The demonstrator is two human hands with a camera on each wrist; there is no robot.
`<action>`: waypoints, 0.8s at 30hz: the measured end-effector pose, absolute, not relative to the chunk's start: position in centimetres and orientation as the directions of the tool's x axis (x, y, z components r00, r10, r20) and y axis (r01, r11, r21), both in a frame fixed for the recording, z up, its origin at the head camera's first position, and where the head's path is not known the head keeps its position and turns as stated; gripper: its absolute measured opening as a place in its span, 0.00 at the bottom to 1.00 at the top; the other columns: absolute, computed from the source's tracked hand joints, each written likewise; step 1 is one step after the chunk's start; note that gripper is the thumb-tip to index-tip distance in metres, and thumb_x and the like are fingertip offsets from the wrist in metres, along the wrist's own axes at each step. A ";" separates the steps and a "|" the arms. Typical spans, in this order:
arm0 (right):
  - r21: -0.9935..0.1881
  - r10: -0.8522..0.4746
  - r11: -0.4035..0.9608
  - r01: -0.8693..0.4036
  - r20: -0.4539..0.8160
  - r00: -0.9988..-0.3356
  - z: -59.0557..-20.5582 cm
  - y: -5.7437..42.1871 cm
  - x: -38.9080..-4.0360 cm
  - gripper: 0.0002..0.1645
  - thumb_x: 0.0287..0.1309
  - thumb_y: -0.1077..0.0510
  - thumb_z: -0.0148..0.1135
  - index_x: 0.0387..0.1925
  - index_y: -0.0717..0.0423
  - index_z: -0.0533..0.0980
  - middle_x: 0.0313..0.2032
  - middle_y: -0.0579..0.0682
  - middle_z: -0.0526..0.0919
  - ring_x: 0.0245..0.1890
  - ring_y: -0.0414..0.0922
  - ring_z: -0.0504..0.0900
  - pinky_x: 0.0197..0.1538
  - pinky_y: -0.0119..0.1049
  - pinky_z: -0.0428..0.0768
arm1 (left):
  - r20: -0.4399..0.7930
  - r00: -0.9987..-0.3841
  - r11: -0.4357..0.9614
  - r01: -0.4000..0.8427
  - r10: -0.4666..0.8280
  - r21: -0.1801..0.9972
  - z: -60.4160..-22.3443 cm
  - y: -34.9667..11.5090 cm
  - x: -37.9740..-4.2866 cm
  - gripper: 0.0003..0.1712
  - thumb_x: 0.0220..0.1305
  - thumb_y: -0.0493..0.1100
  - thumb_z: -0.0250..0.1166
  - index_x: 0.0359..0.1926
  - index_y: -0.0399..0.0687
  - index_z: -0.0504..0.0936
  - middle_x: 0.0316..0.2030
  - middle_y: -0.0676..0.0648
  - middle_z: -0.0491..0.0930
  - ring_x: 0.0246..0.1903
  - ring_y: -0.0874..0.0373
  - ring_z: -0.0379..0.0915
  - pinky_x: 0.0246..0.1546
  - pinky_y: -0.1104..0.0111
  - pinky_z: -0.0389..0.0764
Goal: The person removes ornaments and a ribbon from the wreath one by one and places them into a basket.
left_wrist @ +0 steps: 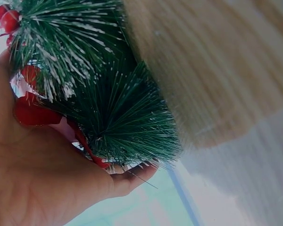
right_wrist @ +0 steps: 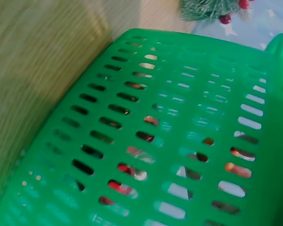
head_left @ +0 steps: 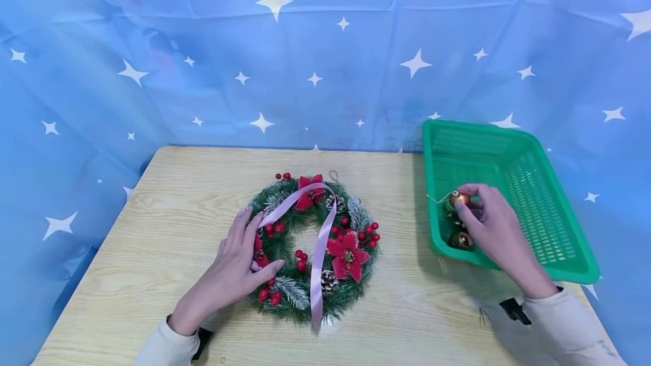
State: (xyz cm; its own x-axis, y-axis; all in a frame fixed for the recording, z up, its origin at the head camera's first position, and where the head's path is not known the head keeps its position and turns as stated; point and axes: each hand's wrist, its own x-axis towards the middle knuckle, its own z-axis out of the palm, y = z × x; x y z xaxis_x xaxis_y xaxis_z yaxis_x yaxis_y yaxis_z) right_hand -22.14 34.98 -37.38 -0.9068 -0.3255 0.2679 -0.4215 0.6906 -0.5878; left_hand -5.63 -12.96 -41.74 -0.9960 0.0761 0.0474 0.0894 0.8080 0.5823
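A green Christmas wreath lies on the table, with red poinsettia flowers, red berries and a lilac ribbon across it. On the wreath's left side rests my left hand, fingers extended along the greenery and thumb spread over the berries. My right hand pinches a copper-coloured bauble by its round body at the left side of a green basket; a thin hanging string trails from the bauble. Below it in the basket sits a brown-gold bauble.
The basket stands at the table's right edge, its slotted wall filling the right wrist view. A wood-grain table carries everything. Behind it hangs a blue cloth with white stars. A wire loop sticks out at the wreath's top.
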 end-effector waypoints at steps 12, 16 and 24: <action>-0.539 -0.431 0.739 -0.404 0.083 -0.898 -37.8 35.8 -23.0 0.18 0.80 0.61 0.64 0.63 0.66 0.78 0.53 0.64 0.81 0.45 0.57 0.83 0.35 0.44 0.82 | 0.044 -0.996 0.810 0.090 0.079 0.579 -41.8 -13.1 -5.6 0.63 0.72 0.70 0.68 0.90 0.52 0.42 0.87 0.39 0.36 0.85 0.37 0.30 0.67 0.19 0.49; -0.519 -0.459 0.750 -0.409 0.036 -0.888 -37.9 35.7 -23.3 0.15 0.79 0.61 0.64 0.60 0.65 0.79 0.53 0.64 0.82 0.47 0.59 0.82 0.42 0.52 0.81 | 0.045 -0.996 0.813 0.092 0.081 0.575 -41.8 -13.1 -5.6 0.63 0.72 0.70 0.68 0.90 0.52 0.42 0.87 0.38 0.36 0.85 0.37 0.29 0.67 0.19 0.49; -0.466 -0.487 0.776 -0.425 -0.013 -0.873 -37.9 35.7 -23.9 0.09 0.77 0.64 0.65 0.54 0.61 0.79 0.43 0.56 0.82 0.36 0.49 0.75 0.36 0.46 0.74 | 0.037 -0.996 0.811 0.086 0.079 0.579 -41.8 -13.1 -5.7 0.63 0.72 0.70 0.68 0.90 0.51 0.42 0.87 0.38 0.36 0.85 0.36 0.29 0.68 0.19 0.49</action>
